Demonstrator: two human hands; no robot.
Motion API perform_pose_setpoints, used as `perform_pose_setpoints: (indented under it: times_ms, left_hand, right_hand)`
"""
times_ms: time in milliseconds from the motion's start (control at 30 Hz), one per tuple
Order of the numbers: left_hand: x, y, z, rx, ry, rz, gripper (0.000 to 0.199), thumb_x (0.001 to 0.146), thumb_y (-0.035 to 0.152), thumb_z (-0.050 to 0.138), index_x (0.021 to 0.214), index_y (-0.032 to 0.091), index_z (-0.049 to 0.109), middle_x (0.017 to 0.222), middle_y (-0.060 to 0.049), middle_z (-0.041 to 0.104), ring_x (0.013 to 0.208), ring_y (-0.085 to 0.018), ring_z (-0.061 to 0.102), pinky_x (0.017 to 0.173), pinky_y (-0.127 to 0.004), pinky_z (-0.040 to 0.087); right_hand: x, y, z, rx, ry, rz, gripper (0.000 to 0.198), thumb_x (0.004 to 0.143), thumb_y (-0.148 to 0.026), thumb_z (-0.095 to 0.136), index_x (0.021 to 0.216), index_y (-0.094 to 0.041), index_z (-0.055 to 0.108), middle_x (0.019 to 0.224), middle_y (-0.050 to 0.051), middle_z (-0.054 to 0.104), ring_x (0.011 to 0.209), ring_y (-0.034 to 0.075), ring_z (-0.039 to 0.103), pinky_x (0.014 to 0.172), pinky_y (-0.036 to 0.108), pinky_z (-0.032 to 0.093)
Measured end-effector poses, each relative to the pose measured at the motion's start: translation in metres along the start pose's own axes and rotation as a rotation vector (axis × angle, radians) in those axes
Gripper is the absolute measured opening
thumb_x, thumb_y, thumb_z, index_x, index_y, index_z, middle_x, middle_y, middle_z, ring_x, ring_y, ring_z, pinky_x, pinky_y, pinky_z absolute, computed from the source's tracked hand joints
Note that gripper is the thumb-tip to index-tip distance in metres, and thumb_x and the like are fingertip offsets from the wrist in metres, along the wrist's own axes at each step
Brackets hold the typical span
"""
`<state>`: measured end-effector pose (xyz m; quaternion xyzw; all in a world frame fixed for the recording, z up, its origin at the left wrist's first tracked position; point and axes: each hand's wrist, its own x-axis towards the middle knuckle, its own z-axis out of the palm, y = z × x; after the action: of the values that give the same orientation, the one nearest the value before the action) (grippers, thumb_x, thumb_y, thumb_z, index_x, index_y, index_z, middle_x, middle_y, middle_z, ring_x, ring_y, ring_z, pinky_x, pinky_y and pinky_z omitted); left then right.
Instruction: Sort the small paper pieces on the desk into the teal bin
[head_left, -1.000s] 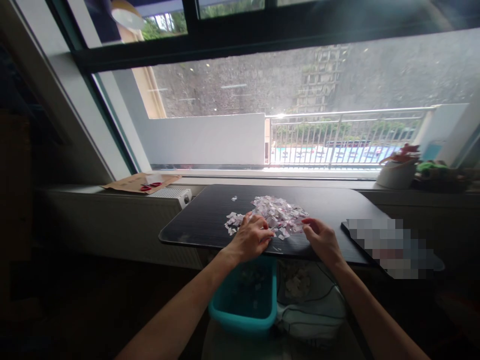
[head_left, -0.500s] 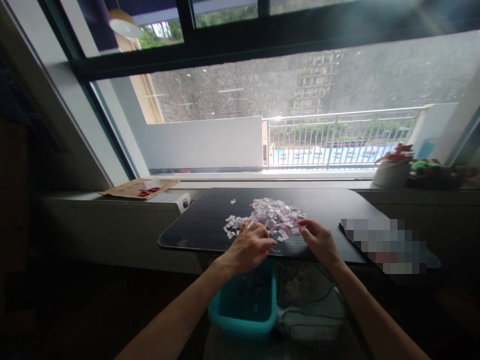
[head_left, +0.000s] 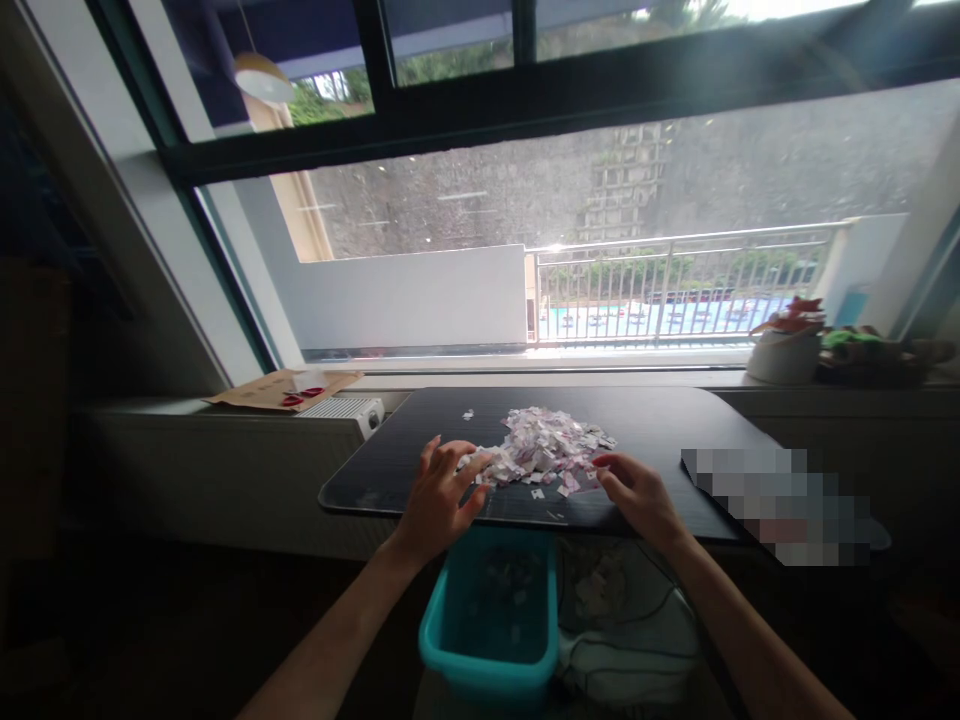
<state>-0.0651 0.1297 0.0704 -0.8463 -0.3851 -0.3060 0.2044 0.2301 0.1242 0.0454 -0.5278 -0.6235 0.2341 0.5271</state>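
The left hand (head_left: 439,500), splayed and released, and the right hand (head_left: 639,492), curled, its hold unclear to me, flank one paper heap (head_left: 546,442); one teal tub (head_left: 487,668) stands nearer.

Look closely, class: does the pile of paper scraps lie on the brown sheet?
No, the pile of paper scraps lies on the black tabletop.

paper scraps (head_left: 549,440) | white, pinkish | loosely heaped | on dark table (head_left: 667,425)

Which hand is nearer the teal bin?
Left. The left hand is beyond the left side of the bin; the right hand is farther off, beyond and to its right.
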Motion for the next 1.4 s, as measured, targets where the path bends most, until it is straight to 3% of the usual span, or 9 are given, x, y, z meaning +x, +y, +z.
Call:
perform_pose_setpoints:
  times_ms: [133, 233, 367, 467, 567, 767, 1000, 1167, 1400]
  left_hand:
    - [-0.032, -0.011, -0.008, -0.056, -0.018, -0.045, 0.028, 0.088, 0.026, 0.050, 0.116, 0.023, 0.057, 0.114, -0.008, 0.058, 0.112, -0.023, 0.052, 0.109, -0.050, 0.024]
    - [-0.046, -0.009, -0.023, -0.189, -0.084, -0.168, 0.021, 0.087, 0.028, 0.054, 0.105, 0.025, 0.062, 0.109, -0.006, 0.060, 0.106, -0.023, 0.054, 0.101, -0.045, 0.036]
    - [-0.038, 0.030, -0.044, -0.511, -0.345, -0.177, 0.012, 0.085, 0.028, 0.059, 0.092, 0.026, 0.068, 0.099, -0.004, 0.064, 0.098, -0.019, 0.057, 0.090, -0.033, 0.043]
    - [-0.022, 0.068, -0.045, -0.646, -0.500, -0.019, 0.010, 0.084, 0.029, 0.062, 0.087, 0.026, 0.070, 0.088, -0.002, 0.066, 0.089, -0.017, 0.058, 0.090, -0.031, 0.040]
    - [-0.013, 0.089, -0.040, -0.615, -0.631, 0.073, 0.009, 0.079, 0.030, 0.068, 0.086, 0.026, 0.070, 0.073, 0.003, 0.064, 0.078, -0.014, 0.057, 0.092, -0.031, 0.034]
    - [-0.015, 0.100, -0.036, -0.488, -0.793, 0.074, 0.053, 0.067, 0.057, 0.070, 0.110, 0.028, 0.061, 0.082, 0.000, 0.066, 0.083, -0.021, 0.060, 0.089, -0.036, 0.037]
    - [-0.018, 0.128, -0.023, -0.282, -0.879, 0.068, 0.023, 0.081, 0.042, 0.059, 0.085, 0.020, 0.066, 0.073, -0.005, 0.069, 0.079, -0.024, 0.066, 0.089, -0.042, 0.041]
    - [-0.015, 0.138, -0.023, -0.262, -0.867, -0.007, 0.026, 0.086, 0.038, 0.050, 0.082, 0.018, 0.067, 0.072, -0.007, 0.070, 0.078, -0.024, 0.068, 0.091, -0.043, 0.041]
    - [-0.008, 0.150, -0.027, -0.205, -1.001, -0.119, 0.031, 0.086, 0.038, 0.051, 0.090, 0.015, 0.071, 0.083, -0.012, 0.071, 0.089, -0.029, 0.066, 0.098, -0.051, 0.036]
  right_hand:
    - [0.000, -0.001, 0.000, -0.025, -0.015, -0.004, 0.027, 0.076, -0.036, 0.052, 0.087, -0.017, 0.066, 0.069, 0.002, 0.065, 0.063, 0.017, 0.058, 0.059, 0.027, 0.044]
    - [0.000, -0.002, -0.001, -0.053, -0.022, -0.005, 0.027, 0.076, -0.037, 0.052, 0.087, -0.016, 0.066, 0.065, 0.001, 0.063, 0.060, 0.016, 0.055, 0.057, 0.027, 0.043]
    - [-0.001, -0.003, -0.002, -0.058, -0.031, 0.009, 0.029, 0.076, -0.037, 0.052, 0.088, -0.016, 0.066, 0.063, 0.000, 0.060, 0.058, 0.015, 0.052, 0.056, 0.026, 0.041]
    - [-0.001, -0.004, -0.002, -0.046, -0.029, 0.018, 0.030, 0.075, -0.038, 0.052, 0.089, -0.015, 0.066, 0.062, -0.001, 0.058, 0.056, 0.014, 0.051, 0.054, 0.025, 0.039]
    - [-0.001, -0.003, -0.002, -0.038, -0.031, 0.024, 0.029, 0.075, -0.038, 0.053, 0.088, -0.015, 0.066, 0.059, -0.001, 0.057, 0.055, 0.014, 0.049, 0.052, 0.025, 0.037]
    - [0.000, 0.003, -0.001, -0.027, -0.025, 0.030, 0.028, 0.075, -0.036, 0.054, 0.089, -0.016, 0.067, 0.060, -0.002, 0.055, 0.056, 0.013, 0.048, 0.053, 0.024, 0.037]
    - [0.000, 0.002, 0.000, -0.019, -0.027, 0.036, 0.029, 0.075, -0.037, 0.054, 0.089, -0.015, 0.066, 0.060, -0.002, 0.055, 0.055, 0.013, 0.047, 0.054, 0.025, 0.037]
    - [0.000, 0.000, -0.001, -0.024, -0.022, 0.040, 0.029, 0.075, -0.038, 0.055, 0.089, -0.015, 0.067, 0.064, -0.001, 0.058, 0.059, 0.014, 0.050, 0.056, 0.025, 0.038]
    - [0.000, 0.002, -0.001, -0.030, -0.037, 0.046, 0.028, 0.076, -0.038, 0.054, 0.089, -0.016, 0.066, 0.059, -0.003, 0.052, 0.055, 0.013, 0.046, 0.054, 0.026, 0.036]
